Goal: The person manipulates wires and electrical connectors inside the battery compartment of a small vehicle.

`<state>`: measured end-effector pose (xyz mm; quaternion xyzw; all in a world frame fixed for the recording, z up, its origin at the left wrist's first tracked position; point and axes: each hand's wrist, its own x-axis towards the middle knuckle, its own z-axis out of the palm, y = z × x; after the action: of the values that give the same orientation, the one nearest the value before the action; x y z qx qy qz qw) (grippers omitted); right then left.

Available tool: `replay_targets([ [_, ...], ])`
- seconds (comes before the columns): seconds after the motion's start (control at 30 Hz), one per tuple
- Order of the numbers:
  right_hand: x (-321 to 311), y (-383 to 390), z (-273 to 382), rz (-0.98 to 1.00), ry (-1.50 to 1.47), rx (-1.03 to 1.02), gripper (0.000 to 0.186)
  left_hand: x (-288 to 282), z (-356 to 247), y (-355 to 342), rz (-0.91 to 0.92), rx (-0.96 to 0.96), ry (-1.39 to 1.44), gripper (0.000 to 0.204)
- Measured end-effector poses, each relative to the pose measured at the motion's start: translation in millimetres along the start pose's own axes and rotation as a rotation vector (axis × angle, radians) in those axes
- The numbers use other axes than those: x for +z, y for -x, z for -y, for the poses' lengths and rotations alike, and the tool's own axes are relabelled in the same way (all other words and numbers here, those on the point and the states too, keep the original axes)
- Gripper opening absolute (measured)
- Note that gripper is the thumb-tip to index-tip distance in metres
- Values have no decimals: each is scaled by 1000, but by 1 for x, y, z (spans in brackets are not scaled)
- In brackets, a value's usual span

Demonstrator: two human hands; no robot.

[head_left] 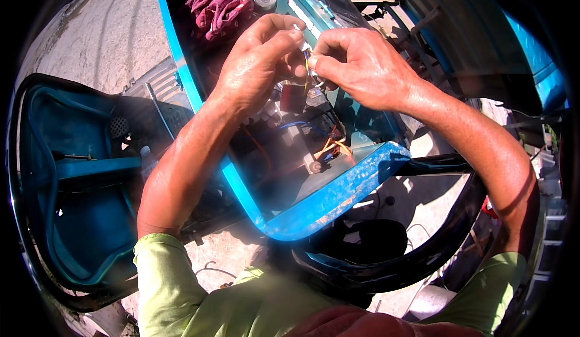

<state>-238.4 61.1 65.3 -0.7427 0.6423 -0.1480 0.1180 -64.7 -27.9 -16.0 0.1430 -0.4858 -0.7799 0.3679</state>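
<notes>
My left hand (266, 59) is raised over an open blue metal compartment (338, 204), fingers pinched on a small white piece (300, 41), perhaps a connector, partly hidden by the fingers. Just to its right, my right hand (350, 65) pinches thin blue and yellow wires (306, 64) that hang below that piece. Under my hands in the compartment are a dark reddish boxy part (293, 98), a grey metal part (302, 149) and a loose bundle of coloured wires (337, 146).
A crumpled pink spotted cloth (220, 7) and a round can (264, 1) lie in the compartment's back. A blue moulded panel (84, 228) is at left, a dark blue-edged panel (465, 29) at upper right, curved black tubing (417, 255) in front, over concrete ground (90, 41).
</notes>
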Motion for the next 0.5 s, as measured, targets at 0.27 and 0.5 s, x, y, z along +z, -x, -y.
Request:
replay_targets([
  [0.27,-3,1,6,21,23,27,31,-1,2,0,29,40,-38,36],
  [0.5,-8,2,9,34,35,28,29,2,0,2,33,108,-152,38],
])
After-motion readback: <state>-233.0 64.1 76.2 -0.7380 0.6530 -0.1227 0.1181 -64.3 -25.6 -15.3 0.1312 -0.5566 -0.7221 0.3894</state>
